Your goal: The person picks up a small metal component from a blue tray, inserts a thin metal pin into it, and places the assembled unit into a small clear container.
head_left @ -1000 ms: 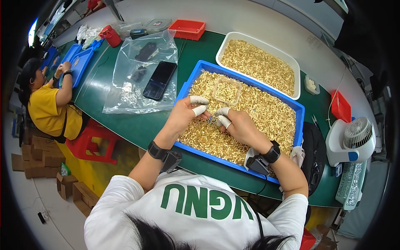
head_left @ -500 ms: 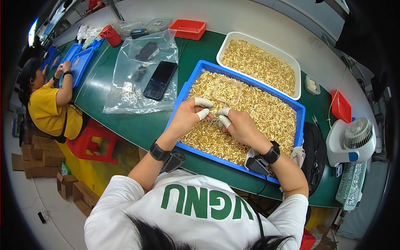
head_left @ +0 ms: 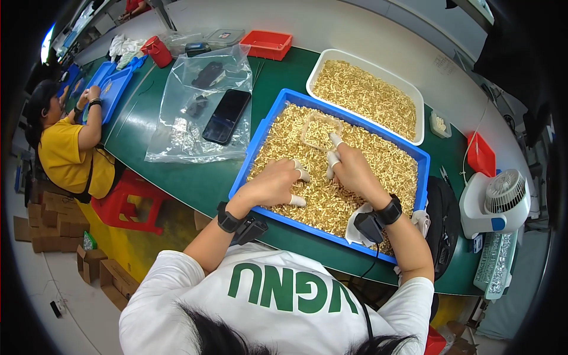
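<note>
A blue tray [head_left: 269, 125] full of small gold-coloured metal pieces [head_left: 367, 160] lies before me. My left hand [head_left: 275, 182] rests low over the pieces on the left, its thumb and forefinger spread and touching them. White finger cots cover the working fingertips of both hands. My right hand [head_left: 353, 168] reaches to a small clear plastic box [head_left: 306, 141] half full of the same pieces, sitting in the tray. The right forefinger is at the box's near right corner, with the thumb apart from it. Nothing shows held in either hand.
A white tub [head_left: 420, 112] of gold pieces stands behind the tray. Left are a phone [head_left: 227, 116] and a clear plastic bag [head_left: 171, 139]. Right are a black bag [head_left: 441, 222] and a white fan [head_left: 494, 201]. A co-worker in yellow [head_left: 65, 142] sits far left.
My hands, earlier close together above the tray, have separated. The left has come down onto the pieces; the right has moved up to the small clear box, fingers spread.
</note>
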Demonstrator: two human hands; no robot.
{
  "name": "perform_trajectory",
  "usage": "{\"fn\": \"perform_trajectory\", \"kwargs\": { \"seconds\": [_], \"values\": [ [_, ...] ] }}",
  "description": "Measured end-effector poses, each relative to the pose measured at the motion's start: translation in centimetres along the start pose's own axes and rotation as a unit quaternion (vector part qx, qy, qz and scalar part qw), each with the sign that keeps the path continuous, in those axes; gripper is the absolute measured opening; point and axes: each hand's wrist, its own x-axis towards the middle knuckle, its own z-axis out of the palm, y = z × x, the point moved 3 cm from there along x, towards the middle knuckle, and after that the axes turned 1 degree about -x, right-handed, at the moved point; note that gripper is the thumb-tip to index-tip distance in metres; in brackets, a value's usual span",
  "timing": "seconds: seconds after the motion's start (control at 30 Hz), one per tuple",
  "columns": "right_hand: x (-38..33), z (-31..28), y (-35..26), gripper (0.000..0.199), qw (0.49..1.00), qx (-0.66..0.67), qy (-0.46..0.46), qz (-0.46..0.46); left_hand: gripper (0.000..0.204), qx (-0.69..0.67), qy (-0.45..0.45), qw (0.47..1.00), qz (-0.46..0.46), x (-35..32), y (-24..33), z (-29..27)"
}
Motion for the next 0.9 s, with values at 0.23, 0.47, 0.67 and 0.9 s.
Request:
{"fn": "perform_trajectory", "kwargs": {
  "seconds": [0.23,0.47,0.67,0.9],
  "values": [
    [-0.6,-0.2,-1.0,0.038,0.998,0.047,-0.027,-0.024,0.023,-0.095,-0.003,0.993,-0.073,-0.2,-1.2,0.8],
    [-1.1,0.4,-1.8,0.02,0.988,0.075,-0.023,-0.131,0.014,-0.442,0.13,0.843,-0.277,-0.1,-1.6,-0.8],
    [-1.5,1.2,-2.3,0.018,0.984,0.063,-0.02,-0.167,0.014,-0.578,0.152,0.756,-0.268,-0.3,-2.2,-0.8],
    [-1.7,1.2,-2.7,0.016,0.984,0.05,-0.011,-0.173,0.016,-0.618,0.148,0.731,-0.25,-0.4,-2.3,-0.7]
  ]
}}
